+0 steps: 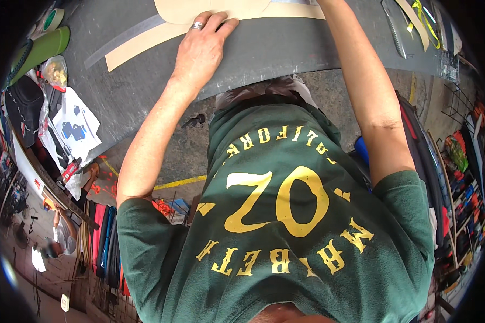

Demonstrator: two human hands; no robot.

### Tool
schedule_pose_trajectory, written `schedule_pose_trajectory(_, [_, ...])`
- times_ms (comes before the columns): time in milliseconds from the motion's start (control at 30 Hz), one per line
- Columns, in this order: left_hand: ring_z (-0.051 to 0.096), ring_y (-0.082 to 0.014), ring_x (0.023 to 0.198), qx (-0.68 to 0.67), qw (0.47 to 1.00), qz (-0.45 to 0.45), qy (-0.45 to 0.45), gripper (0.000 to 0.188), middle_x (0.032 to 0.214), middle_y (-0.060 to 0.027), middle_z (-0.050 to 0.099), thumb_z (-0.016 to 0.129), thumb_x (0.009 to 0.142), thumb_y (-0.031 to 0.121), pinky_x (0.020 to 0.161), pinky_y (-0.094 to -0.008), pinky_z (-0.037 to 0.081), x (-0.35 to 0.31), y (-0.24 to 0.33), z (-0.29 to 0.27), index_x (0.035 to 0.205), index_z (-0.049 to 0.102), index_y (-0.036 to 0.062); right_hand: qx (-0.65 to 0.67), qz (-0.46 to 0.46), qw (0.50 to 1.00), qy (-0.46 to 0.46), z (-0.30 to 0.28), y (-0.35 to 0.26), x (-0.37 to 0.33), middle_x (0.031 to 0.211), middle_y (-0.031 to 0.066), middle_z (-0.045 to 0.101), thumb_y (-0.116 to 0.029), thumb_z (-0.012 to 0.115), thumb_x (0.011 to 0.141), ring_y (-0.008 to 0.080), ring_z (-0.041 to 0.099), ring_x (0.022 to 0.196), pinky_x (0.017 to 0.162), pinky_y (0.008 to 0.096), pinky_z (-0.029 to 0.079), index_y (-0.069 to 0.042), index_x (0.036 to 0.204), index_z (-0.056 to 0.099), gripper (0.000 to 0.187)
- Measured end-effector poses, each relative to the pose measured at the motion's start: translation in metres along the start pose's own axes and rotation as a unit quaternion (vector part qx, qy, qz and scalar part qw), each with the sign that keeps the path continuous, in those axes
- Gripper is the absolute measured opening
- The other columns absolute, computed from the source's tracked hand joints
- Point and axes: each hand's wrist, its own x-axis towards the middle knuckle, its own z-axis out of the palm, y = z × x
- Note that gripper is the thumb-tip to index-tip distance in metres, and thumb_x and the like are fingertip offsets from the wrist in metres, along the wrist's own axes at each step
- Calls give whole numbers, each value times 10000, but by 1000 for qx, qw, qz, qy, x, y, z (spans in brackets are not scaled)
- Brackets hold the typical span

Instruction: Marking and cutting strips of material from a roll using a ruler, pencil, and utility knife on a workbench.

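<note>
Tan card point(221, 6) with rounded corners lies at twelve o'clock on the dark grey counter point(296, 48), which arches from ten to two. The right forearm point(355, 59) reaches toward one o'clock; the right hand is past the upper edge, so I cannot tell its state. A tan strip point(140, 51) runs from under the card toward eleven. White paper point(78, 124) rests at half past nine. Just before twelve, the left hand point(203, 49) sets slightly parted fingers on the card's lower edge, a metal ring point(198, 25) on one.
</note>
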Motion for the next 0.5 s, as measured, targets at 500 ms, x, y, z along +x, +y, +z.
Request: schedule_pose_trajectory(500, [558,-299,1218,2,999,0,-44,599,1215,-52,602,598,833,-31,1006,-393,555,1,2,-3,1381,585,208,75,53,995,39,-8,-25,68,1013,189,662,70,688,867,284,718,790,612,392,666,93,1230,533,395])
